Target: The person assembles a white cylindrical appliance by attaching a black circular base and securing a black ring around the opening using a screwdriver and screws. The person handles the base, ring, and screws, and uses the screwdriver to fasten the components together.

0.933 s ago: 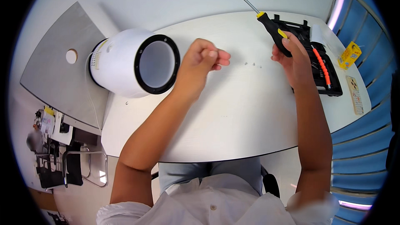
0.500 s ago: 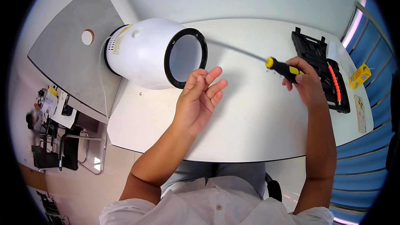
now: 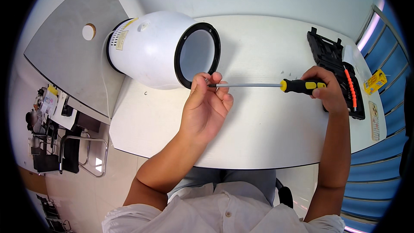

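Observation:
My right hand (image 3: pixel 327 89) is closed round the black and yellow handle of a screwdriver (image 3: pixel 258 85). Its long shaft points left, nearly level, and the dark tip reaches the fingertips of my left hand (image 3: pixel 206 108). Thumb and index finger there pinch a tiny metal piece that looks like a screw (image 3: pixel 207 80), at the screwdriver's tip; the other fingers are loosely curled. Just behind my left hand a white barrel-shaped appliance (image 3: pixel 151 47) lies on its side, its black-rimmed round opening facing right.
An open black tool case (image 3: pixel 326 51) with an orange flexible shaft (image 3: pixel 350 88) lies at the right of the white table (image 3: pixel 258 142). Beside it stands a yellow box (image 3: pixel 375 82). Several tiny dark pieces (image 3: pixel 283 73) and a small ring-like clip (image 3: pixel 145 93) lie on the tabletop.
The screwdriver has swung from an upward slant to nearly level, and its tip has come down to my left fingertips. My right hand has shifted slightly right and down.

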Tool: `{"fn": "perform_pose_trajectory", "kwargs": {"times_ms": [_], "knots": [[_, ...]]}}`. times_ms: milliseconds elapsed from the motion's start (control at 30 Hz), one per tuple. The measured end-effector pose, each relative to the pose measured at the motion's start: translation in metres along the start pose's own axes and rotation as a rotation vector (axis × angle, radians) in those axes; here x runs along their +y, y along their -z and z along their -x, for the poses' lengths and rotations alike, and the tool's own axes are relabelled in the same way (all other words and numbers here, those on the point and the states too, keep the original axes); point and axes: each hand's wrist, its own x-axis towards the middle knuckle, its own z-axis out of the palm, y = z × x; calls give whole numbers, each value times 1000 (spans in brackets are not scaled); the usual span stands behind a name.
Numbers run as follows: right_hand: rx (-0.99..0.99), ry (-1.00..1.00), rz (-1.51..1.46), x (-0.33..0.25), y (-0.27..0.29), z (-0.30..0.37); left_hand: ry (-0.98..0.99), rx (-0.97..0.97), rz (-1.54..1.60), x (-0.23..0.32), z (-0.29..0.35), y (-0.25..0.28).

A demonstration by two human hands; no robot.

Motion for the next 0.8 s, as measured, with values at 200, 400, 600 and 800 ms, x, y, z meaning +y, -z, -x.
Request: {"fn": "perform_pose_trajectory", "kwargs": {"times_ms": [200, 400, 600, 800], "knots": [[14, -4, -51, 3, -3, -1, -9, 14, 49, 1, 0, -3], [18, -13, -87, 3, -4, -1, -18, 8, 60, 2, 0, -1], [5, -19, -82, 3, -6, -2, -26, 8, 43, 2, 0, -1], [27, 0, -42, 1, -7, -2, -63, 20, -4, 2, 1, -1]]}}
